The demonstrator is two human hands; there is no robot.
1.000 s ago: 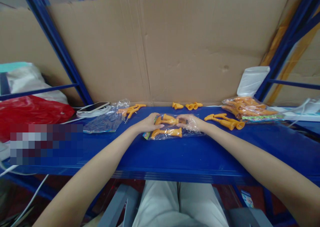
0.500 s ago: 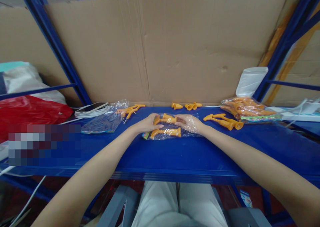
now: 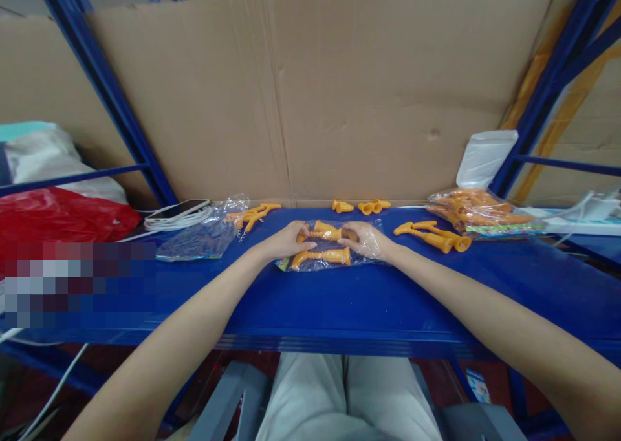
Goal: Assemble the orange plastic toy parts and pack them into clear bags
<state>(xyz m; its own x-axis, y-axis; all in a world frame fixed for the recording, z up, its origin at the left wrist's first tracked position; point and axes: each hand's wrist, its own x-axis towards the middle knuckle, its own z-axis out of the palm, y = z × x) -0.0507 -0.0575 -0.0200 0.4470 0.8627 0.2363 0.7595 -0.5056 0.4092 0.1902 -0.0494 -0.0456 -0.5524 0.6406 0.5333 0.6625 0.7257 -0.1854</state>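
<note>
A clear plastic bag (image 3: 361, 260) lies on the blue shelf in front of me with orange plastic pieces in it. The nearer piece (image 3: 334, 256) has a curved left end and a flared right end. Behind it lies a second orange piece (image 3: 327, 231), partly covered by my fingers. My left hand (image 3: 287, 242) is closed round the left end of that rear piece. Clear film covers part of my right hand (image 3: 366, 239), whose thumb and fingers close round the right end; whether the hand is inside the bag or under a fold, I cannot tell.
Several orange cups (image 3: 373, 206) stand at the back, and long orange pieces (image 3: 434, 235) lie to the right. A filled bag (image 3: 478, 211) sits farther right. Orange corkscrews (image 3: 255, 216), a clear bag (image 3: 201, 237) and a phone (image 3: 187, 208) on white cable are left. Cardboard (image 3: 339, 98) closes the back.
Both hands stay at the bag with hardly any movement. The whole view has shifted very slightly.
</note>
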